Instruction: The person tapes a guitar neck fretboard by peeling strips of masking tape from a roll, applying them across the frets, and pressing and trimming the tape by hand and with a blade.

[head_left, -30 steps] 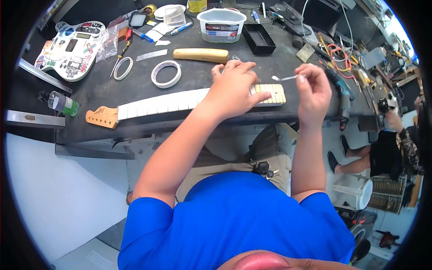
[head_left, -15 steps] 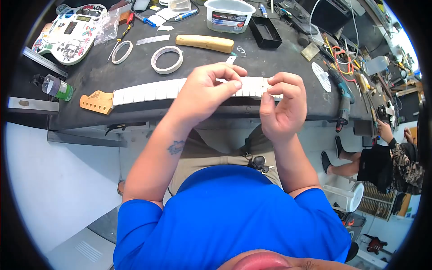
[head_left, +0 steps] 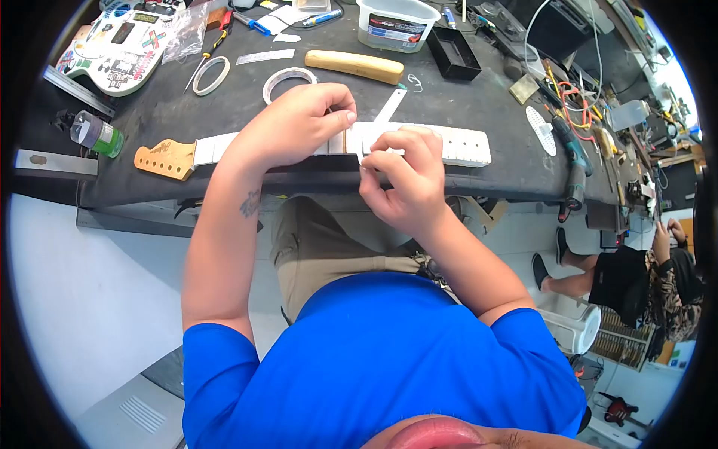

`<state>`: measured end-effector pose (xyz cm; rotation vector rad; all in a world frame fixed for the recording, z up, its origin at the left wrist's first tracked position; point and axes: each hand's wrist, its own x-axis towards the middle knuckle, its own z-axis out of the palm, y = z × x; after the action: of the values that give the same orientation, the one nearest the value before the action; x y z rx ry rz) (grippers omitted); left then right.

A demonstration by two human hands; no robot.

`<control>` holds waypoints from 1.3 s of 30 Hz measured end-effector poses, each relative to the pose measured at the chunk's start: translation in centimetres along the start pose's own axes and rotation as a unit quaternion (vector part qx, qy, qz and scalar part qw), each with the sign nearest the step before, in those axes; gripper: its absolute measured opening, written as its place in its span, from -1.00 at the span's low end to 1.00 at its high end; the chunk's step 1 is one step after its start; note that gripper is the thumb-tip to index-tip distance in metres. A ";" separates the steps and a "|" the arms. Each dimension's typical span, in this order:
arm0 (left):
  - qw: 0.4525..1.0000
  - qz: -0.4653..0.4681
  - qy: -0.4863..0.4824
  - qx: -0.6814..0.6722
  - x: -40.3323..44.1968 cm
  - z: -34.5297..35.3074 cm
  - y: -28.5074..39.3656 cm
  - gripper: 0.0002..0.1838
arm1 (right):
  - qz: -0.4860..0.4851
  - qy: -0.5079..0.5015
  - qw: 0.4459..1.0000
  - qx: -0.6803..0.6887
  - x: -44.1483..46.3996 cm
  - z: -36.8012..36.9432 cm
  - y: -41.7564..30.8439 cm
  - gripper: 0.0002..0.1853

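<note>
"What is nearest me?"

"Your right hand (head_left: pixel 410 173), at twelve o'clock, its fingers curled with the thumb near them. A small white strip (head_left: pixel 399 152) shows beside them; whether they grip it, you cannot tell. Your left hand (head_left: pixel 295 123), toward eleven, has thumb and forefinger close together; any pinch between them is unclear."

"And the guitar neck (head_left: pixel 465 147)?"

"It lies crosswise on the bench just beyond and under your hands, its wooden headstock (head_left: pixel 164 160) at ten o'clock, the other end at one. White covers most of its face."

"How would it handle?"

"Probably stiff and fairly light, smooth on top, dentable along the edges. Its long sides offer the steadiest hold. The strip looks thin and flimsy, best taken by one end."

"Farther off?"

"A tape roll (head_left: pixel 292 81) at eleven, then a plastic tub (head_left: pixel 396 28) at twelve."
</note>
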<state>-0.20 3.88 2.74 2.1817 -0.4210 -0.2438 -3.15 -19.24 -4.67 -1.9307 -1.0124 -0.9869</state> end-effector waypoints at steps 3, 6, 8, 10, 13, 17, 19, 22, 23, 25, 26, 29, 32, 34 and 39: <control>0.998 0.012 0.013 0.056 0.9 -0.1 -0.6 -0.77 | 0.038 0.000 0.999 -0.035 -0.1 1.6 -0.4 -0.76; 0.993 0.055 0.032 0.104 1.9 0.6 -2.7 -0.75 | 0.052 -0.002 0.997 -0.064 -0.7 2.5 -0.5 -0.77; 0.995 0.025 0.021 0.092 1.9 0.7 -2.8 -0.75 | 0.050 -0.009 0.995 -0.085 -0.8 2.9 -0.6 -0.77; 0.997 -0.001 0.025 0.076 1.8 0.7 -3.1 -0.74 | 0.047 -0.019 0.994 -0.100 -0.7 3.1 -0.6 -0.77; 0.997 -0.012 0.020 0.074 2.0 0.8 -3.1 -0.73 | 0.038 -0.025 0.992 -0.117 -1.1 3.3 -0.5 -0.77; 0.995 0.016 0.030 0.097 2.2 1.1 -3.9 -0.71 | 0.033 -0.024 0.992 -0.118 -1.4 3.6 -0.3 -0.75; 0.995 0.016 0.025 0.095 2.5 1.3 -4.1 -0.71 | 0.032 -0.026 0.992 -0.121 -1.5 3.6 -0.2 -0.74; 0.995 0.005 0.015 0.101 2.8 1.3 -4.1 -0.70 | 0.024 -0.024 0.992 -0.125 -1.5 3.7 -0.2 -0.73; 0.994 -0.001 0.012 0.104 2.9 1.3 -4.1 -0.70 | 0.022 -0.028 0.991 -0.126 -1.5 3.7 -0.2 -0.73; 0.995 -0.007 0.011 0.098 2.9 1.3 -4.1 -0.70 | 0.017 -0.037 0.991 -0.128 -1.5 3.5 -0.2 -0.72; 0.995 -0.010 0.010 0.096 2.8 1.3 -4.1 -0.69 | 0.016 -0.038 0.991 -0.127 -1.4 3.5 -0.2 -0.71; 0.995 -0.041 0.005 0.087 2.5 1.1 -3.2 -0.70 | 0.018 -0.037 0.991 -0.128 -1.5 3.6 -0.2 -0.71; 0.996 -0.023 0.022 0.082 2.4 1.3 -3.6 -0.69 | 0.030 -0.030 0.991 -0.129 -1.5 3.8 -0.3 -0.69; 0.997 -0.024 0.030 0.070 2.4 1.4 -3.8 -0.69 | 0.042 -0.024 0.991 -0.124 -1.3 3.7 -0.5 -0.68; 0.998 -0.030 0.060 0.016 2.2 1.1 -4.6 -0.70 | 0.015 -0.046 0.992 -0.118 -1.7 3.4 0.0 -0.66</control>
<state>2.43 4.78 -1.65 2.2295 -0.2948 -0.1395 -2.80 -16.87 -7.64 -2.1966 -0.9493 -1.0490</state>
